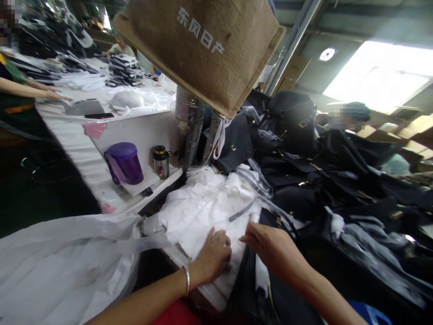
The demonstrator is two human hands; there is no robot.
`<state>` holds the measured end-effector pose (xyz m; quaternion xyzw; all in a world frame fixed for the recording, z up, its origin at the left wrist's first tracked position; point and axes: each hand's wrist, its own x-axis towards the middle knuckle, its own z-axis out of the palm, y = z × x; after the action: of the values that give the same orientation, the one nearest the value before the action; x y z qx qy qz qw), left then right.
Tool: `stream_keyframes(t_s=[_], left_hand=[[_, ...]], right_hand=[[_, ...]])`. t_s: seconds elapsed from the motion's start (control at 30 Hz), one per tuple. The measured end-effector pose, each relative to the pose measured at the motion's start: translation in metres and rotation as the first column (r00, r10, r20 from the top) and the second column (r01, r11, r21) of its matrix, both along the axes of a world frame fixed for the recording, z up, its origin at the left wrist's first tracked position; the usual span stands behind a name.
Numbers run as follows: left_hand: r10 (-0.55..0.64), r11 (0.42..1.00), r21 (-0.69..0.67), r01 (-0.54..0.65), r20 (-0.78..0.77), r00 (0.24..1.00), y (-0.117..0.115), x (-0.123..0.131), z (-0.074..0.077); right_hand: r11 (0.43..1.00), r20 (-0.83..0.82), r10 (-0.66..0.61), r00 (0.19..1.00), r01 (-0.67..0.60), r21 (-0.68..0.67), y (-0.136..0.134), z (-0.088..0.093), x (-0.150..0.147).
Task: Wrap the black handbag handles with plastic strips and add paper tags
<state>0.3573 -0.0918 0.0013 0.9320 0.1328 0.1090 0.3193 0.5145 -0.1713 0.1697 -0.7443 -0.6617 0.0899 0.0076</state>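
Note:
My left hand (214, 255), a silver bangle on its wrist, rests with curled fingers on a pile of white fabric pieces (203, 212) at the table's near edge. My right hand (270, 248) lies just to its right, fingers bent and tips pressed on the edge of the white fabric where it meets dark garments (304, 180). Whether either hand pinches a piece is hidden by the fingers. A grey strap (241, 211) lies on the white pile just beyond my fingers.
A burlap bag (203, 45) hangs overhead. A purple jug (124, 163) and a small flask (161, 161) stand on a white shelf at left. White sheeting (61, 266) drapes at lower left. Other people's arms (30, 90) work at the far table; another person sits at right.

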Motion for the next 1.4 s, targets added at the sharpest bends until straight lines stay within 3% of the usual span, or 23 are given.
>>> stream_keyframes(t_s=[0.13, 0.27, 0.47, 0.63, 0.8, 0.97, 1.1, 1.2, 1.4], left_hand=[[0.044, 0.988, -0.149, -0.034, 0.058, 0.997, 0.003, 0.002, 0.002], [0.095, 0.952, -0.299, -0.071, 0.067, 0.993, 0.015, 0.005, 0.007], [0.157, 0.892, -0.435, -0.12, 0.049, 0.986, 0.029, 0.008, 0.009], [0.177, 0.849, -0.512, -0.128, 0.048, 0.983, 0.033, 0.009, 0.006], [0.169, 0.831, -0.549, -0.095, 0.087, 0.982, 0.036, 0.009, 0.002], [0.135, 0.855, -0.517, -0.034, 0.159, 0.978, 0.033, 0.001, -0.002], [-0.005, 0.964, -0.263, 0.038, 0.125, 0.992, 0.025, -0.005, -0.006], [-0.015, 0.991, -0.13, 0.029, 0.109, 0.994, 0.021, -0.005, -0.011], [0.053, 0.994, -0.108, -0.036, 0.162, 0.985, 0.021, 0.0, -0.027]], right_hand=[[0.995, -0.061, -0.093, 0.994, 0.094, 0.012, -0.029, -0.005, 0.002], [0.989, -0.025, -0.138, 0.99, 0.137, -0.056, -0.036, -0.006, -0.001], [0.996, -0.015, 0.057, 0.998, -0.058, -0.061, -0.012, -0.007, -0.02], [0.965, 0.152, 0.238, 0.959, -0.216, -0.146, 0.012, -0.035, -0.037], [0.964, 0.179, 0.249, 0.952, -0.226, -0.137, 0.028, -0.052, -0.038], [0.984, 0.143, 0.157, 0.977, -0.143, -0.103, 0.014, -0.032, -0.028], [0.991, 0.012, 0.086, 0.996, -0.085, -0.106, -0.006, -0.015, -0.044], [0.975, 0.013, 0.115, 0.993, -0.11, -0.194, -0.014, -0.014, -0.066], [0.94, -0.024, 0.176, 0.984, -0.176, -0.293, -0.026, -0.017, -0.089]])
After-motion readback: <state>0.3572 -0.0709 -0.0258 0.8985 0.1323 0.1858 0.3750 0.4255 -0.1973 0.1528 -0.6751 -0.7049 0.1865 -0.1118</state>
